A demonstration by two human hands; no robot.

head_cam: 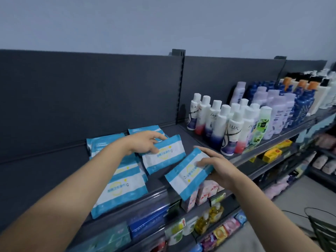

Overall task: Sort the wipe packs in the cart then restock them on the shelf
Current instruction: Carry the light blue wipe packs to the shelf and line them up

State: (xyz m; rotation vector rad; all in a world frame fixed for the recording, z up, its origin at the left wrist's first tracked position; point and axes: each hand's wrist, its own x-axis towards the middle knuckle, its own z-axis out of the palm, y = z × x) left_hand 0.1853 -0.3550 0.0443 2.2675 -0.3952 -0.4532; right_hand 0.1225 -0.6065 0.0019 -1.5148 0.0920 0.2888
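Restocking step: the left hand (pixel 145 142) pinches a wipe pack (pixel 163 154) mid-frame, and the right hand (pixel 216 168) grips a second pack (pixel 187 176) over the shelf (pixel 54 170) edge. Next, probably, lay both flat.

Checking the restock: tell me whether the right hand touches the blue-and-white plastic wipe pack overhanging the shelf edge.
Touching. The head view shows the right hand holding that blue-and-white plastic wipe pack, thumb pressed on its top face.

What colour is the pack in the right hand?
The pack is white with light-blue end bands; head view.
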